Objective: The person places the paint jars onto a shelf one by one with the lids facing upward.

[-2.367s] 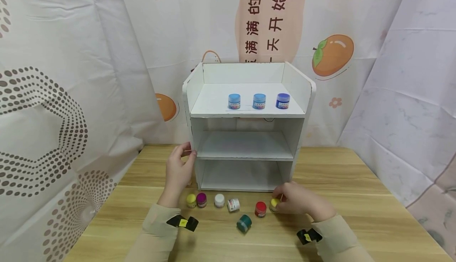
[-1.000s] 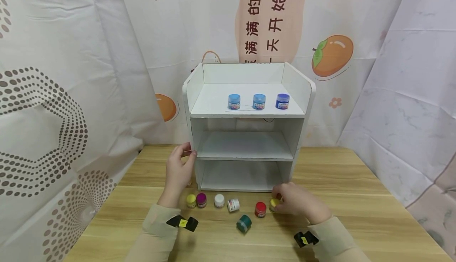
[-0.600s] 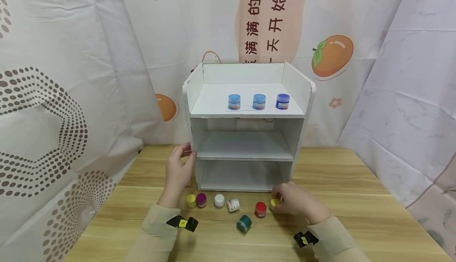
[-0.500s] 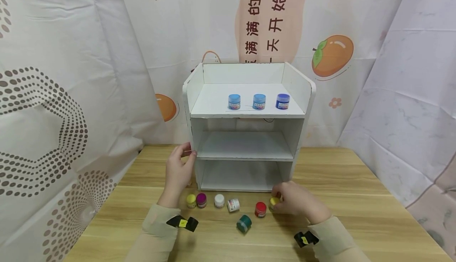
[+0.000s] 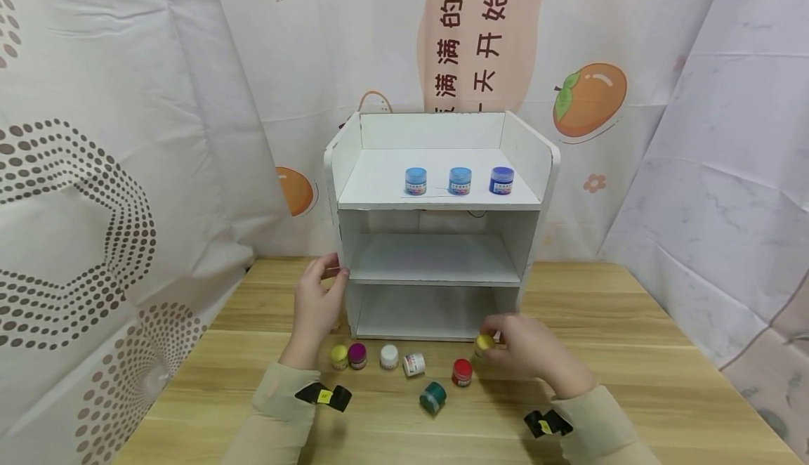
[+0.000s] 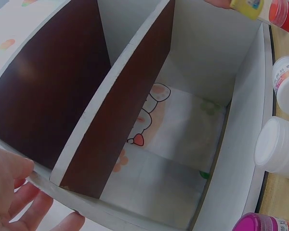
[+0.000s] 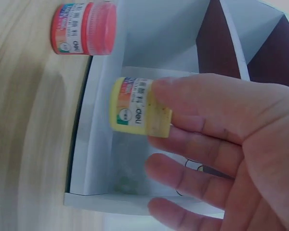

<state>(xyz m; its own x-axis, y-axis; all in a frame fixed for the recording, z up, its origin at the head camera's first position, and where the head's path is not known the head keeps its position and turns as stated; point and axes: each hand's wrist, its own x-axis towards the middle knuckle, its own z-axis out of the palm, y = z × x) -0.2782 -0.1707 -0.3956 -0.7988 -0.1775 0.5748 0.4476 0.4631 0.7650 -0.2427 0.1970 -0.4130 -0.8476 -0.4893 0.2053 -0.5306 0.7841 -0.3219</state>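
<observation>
Jar of yellow paint (image 7: 127, 106) is sitting in front of the white shelf unit (image 5: 436, 258), its lid being pinched by your right hand (image 5: 531, 349). It is probably feeling light, stiff and a little slippery, so you are best gripping around the lid and upper wall. Your left hand (image 5: 316, 303) is resting against the unit's side, fingers loosely spread. Left of your right hand, a red paint jar (image 5: 463, 372) is standing near.
</observation>
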